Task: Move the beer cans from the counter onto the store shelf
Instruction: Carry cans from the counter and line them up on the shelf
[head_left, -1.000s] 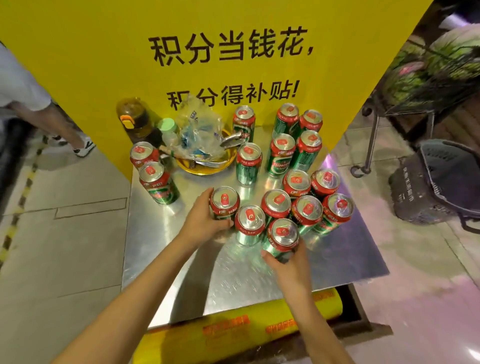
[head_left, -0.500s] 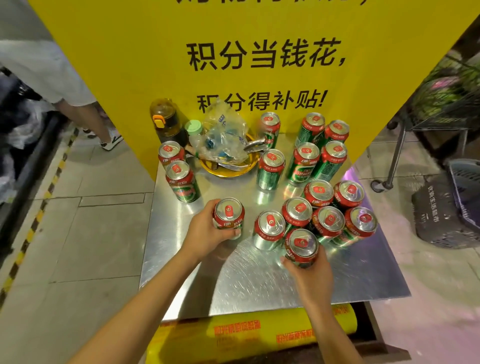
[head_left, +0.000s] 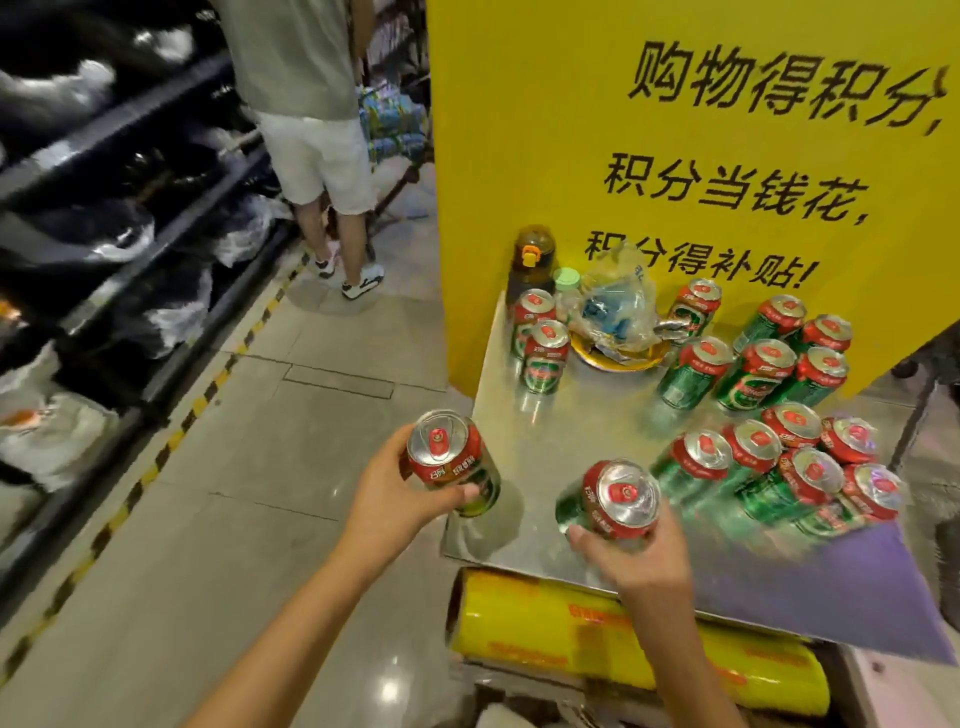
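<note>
One beer can (head_left: 453, 462) was gripped by the curled fingers of the left hand (head_left: 387, 499) at lower centre; a second can (head_left: 615, 501) was gripped likewise by the right hand (head_left: 641, 558) above the counter (head_left: 571, 431).

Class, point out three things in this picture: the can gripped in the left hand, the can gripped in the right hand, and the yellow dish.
Left-hand can (head_left: 441, 451): head view, silver top.
Right-hand can (head_left: 626, 494): head view, lid.
Yellow dish (head_left: 618, 361): head view, front rim.

A shiny steel counter (head_left: 597, 431) against a yellow sign carries green-and-red beer cans (head_left: 769, 467) standing in clusters along its right side, with two more cans (head_left: 540, 345) at the back left. Beside those stand a brown bottle (head_left: 531, 260) and a yellow dish (head_left: 613, 358) holding a crumpled plastic bag (head_left: 618, 301).
</note>
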